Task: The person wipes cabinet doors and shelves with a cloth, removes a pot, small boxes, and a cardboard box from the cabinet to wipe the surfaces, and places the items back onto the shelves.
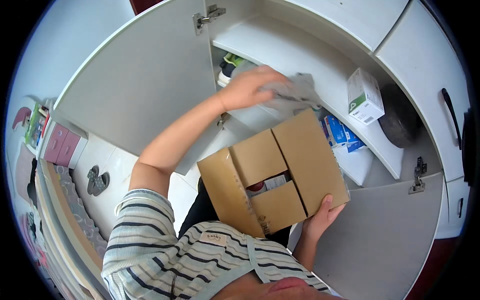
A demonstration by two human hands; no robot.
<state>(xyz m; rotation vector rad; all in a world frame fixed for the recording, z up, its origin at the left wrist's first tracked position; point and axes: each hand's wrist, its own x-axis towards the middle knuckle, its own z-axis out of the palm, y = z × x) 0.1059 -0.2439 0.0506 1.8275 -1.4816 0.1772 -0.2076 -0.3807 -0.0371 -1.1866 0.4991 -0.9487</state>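
My left hand [252, 87] is closed round a crumpled grey cloth [297, 92], near the front edge of the upper cabinet shelf [280, 45]; both are somewhat blurred. A brown cardboard box [312, 155] rests against my body, tilted. Its flaps are folded over, and through the gap in the middle part of its contents shows, with something dark red and a white label. My right hand [322, 217] grips the box at its lower right corner, thumb on top and the other fingers mostly hidden beneath.
A white and green carton [365, 97] stands on the shelf, beside a dark round object [400, 115]. Blue packs [340, 132] lie on a lower shelf. The cabinet's left door [135, 75] and right door [375, 235] stand open. Slippers [98, 181] lie on the floor.
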